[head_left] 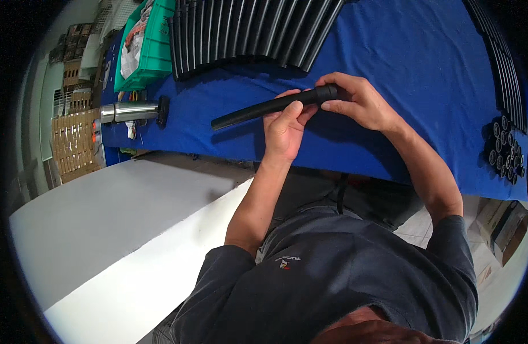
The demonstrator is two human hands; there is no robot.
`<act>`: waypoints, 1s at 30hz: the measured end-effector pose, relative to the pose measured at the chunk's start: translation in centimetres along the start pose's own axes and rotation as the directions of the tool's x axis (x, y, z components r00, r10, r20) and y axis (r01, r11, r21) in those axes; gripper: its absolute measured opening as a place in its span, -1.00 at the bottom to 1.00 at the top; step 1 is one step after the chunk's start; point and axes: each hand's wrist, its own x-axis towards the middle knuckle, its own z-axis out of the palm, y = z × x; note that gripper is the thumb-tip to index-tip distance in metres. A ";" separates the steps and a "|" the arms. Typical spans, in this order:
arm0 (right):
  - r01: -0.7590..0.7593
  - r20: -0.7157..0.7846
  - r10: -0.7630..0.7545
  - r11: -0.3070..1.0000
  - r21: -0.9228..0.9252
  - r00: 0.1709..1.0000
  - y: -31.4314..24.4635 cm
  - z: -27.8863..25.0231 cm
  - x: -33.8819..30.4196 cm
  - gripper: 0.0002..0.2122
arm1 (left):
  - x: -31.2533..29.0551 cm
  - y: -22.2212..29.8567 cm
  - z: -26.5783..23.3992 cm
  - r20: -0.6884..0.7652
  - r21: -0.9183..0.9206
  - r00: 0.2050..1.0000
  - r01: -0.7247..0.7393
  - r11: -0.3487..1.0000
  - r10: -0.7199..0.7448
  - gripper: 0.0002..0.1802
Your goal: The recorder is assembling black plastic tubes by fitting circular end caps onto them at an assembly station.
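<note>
A black tube point(249, 112) with a thicker collar at its right end lies across my two hands, just above the blue cloth. My left hand point(284, 127) is closed round its middle, thumb on top and fingertips showing behind it. At the collar end, my right hand point(358, 102) grips with thumb below and fingers curled over the top. The tube slants a little, its narrower left end lower. What lies inside the right palm is hidden by the fingers.
A row of black tubes point(241, 31) lies at the table's far side. The green crate point(155, 49) and a shiny metal cylinder point(135, 110) are on the left. More black tubes point(507, 149) are stacked at the right edge. The blue cloth point(413, 63) covers the table.
</note>
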 end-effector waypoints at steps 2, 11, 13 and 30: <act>0.003 0.004 -0.003 0.999 -0.044 1.000 -0.6 -0.2 0.0 -0.67 | 0.0 0.0 0.2 -0.016 0.011 1.000 0.006 1.000 -0.006 -0.70; 0.042 -0.033 -0.045 0.995 -0.091 0.998 -0.4 0.1 0.3 -0.68 | 0.4 0.1 0.7 0.033 0.055 0.999 0.006 0.998 -0.008 -0.70; 0.074 -0.050 -0.079 0.993 -0.086 0.996 -0.3 0.2 0.3 -0.67 | 0.4 0.3 0.9 0.020 0.075 0.999 0.033 0.997 -0.035 -0.70; -0.116 -0.041 0.115 0.993 -0.029 0.993 -0.5 0.7 0.3 -0.73 | 0.1 1.4 -3.1 0.071 -0.169 0.997 -0.027 0.985 0.040 -0.73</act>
